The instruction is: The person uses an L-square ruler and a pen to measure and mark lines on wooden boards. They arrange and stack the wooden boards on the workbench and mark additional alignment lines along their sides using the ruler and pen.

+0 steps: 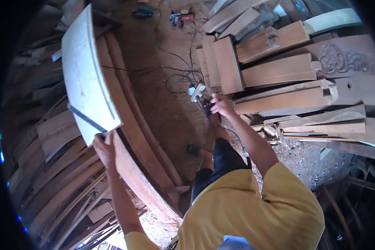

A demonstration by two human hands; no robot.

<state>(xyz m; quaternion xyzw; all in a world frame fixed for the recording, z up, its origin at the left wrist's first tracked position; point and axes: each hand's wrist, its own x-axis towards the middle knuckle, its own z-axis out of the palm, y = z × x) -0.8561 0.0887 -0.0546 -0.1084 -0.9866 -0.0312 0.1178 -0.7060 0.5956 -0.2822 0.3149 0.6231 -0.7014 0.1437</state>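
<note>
My left hand [105,151] is closed at the near end of a pale board [85,71]. It grips what looks like a try square [87,118], whose dark blade lies slantwise across the board's face; the part inside my fingers is hidden. The board rests on a stack of long planks. Off to the right, my right hand [222,106] is held in the air in front of my body, its fingers apart with nothing visible between them. Below it on the ground is a white power strip [197,92], with plugs and cords.
Long brown planks [131,104] run beside the pale board. More timber [41,166] is piled at the left. At the right lie cut wooden pieces [279,79] and a carved panel [342,60]. A red power tool [181,18] and a teal one [143,13] sit on the dirt floor among cords.
</note>
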